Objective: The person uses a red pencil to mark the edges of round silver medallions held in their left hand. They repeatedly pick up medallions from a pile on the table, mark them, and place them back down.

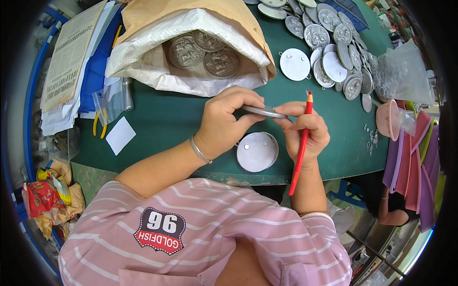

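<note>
My left hand (222, 117) pinches one edge of a round grey metal medallion (265, 111), held nearly edge-on above the table. The fingertips of my right hand (310, 131) grip its opposite edge. That same hand also holds a red pencil (300, 157), its tip pointing away from me. Below the medallion, close to the table's near edge, lies a short stack of medallions (256, 151). The top one shows its plain pale back with two small round spots. Because of the tilt, the held medallion's faces are mostly hidden.
A paper-and-white-plastic sack (191, 28) with embossed medallions (222, 63) inside lies open beyond my hands. Many loose medallions (329, 52) are heaped at the far right, beside a pink cup (387, 119) and small rings (370, 138). Papers (71, 57) and yellow-handled pliers (100, 125) are at left.
</note>
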The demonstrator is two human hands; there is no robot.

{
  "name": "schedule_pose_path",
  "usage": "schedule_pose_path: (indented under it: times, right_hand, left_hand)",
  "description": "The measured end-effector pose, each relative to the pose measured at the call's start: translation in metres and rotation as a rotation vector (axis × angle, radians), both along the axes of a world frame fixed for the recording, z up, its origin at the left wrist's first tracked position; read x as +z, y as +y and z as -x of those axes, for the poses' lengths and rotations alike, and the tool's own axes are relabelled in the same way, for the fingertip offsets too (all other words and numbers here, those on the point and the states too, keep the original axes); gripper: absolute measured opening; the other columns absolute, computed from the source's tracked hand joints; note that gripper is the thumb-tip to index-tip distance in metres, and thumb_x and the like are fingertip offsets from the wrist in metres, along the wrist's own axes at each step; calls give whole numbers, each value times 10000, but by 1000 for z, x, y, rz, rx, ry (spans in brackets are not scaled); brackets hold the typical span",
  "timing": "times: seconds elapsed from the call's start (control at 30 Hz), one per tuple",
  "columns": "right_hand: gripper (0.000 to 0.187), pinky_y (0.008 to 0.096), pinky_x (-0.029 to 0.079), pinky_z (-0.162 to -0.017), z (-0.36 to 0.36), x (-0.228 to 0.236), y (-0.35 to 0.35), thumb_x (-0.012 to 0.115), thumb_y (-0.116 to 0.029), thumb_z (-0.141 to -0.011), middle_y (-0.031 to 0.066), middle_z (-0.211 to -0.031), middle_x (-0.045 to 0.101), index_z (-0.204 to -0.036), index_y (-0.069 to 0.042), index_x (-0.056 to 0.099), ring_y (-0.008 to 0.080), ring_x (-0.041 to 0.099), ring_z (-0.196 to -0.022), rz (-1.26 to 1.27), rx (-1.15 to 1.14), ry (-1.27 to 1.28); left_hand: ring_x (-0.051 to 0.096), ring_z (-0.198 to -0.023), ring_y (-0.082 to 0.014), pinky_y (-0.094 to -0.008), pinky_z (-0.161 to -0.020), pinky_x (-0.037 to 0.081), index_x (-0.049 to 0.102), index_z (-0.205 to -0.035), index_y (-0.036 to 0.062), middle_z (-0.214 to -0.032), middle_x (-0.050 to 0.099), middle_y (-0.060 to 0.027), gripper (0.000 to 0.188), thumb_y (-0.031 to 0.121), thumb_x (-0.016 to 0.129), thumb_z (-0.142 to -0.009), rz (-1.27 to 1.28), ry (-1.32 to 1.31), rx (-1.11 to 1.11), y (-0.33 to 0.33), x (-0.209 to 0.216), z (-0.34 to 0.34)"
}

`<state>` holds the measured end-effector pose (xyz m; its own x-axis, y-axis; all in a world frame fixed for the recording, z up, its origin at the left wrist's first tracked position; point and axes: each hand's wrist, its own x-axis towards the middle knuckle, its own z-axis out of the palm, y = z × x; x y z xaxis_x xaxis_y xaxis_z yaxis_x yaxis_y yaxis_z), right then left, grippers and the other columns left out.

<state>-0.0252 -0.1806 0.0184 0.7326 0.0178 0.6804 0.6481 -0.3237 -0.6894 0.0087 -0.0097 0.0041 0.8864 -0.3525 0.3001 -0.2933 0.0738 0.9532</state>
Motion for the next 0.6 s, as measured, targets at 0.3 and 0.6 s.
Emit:
schedule_pose_path:
  times: [0.3, 0.6]
  right_hand:
    - [335, 285, 502, -704, -1, -6, -8, 632, 141, -717, 180, -869, 621, -818, -70, 392, 182, 615, -780, -626, 35, 189]
    - [330, 352, 485, -810, -3, -5, -12, 631, 131, -718, 172, -876, 621, -814, -74, 390, 225, 612, -854, -729, 124, 255]
  left_hand:
    - [620, -939, -287, -322, -772, 533, 479, -1128, -126, -1035, 591, -228, 329, 18, 498, -832, 489, 1028, -358, 5, 16, -10]
    - [577, -1036, -313, -357, -851, 502, 493, -1159, -91, -1112, 568, -226, 342, 96, 458, -875, 504, 853, -312, 6, 17, -6]
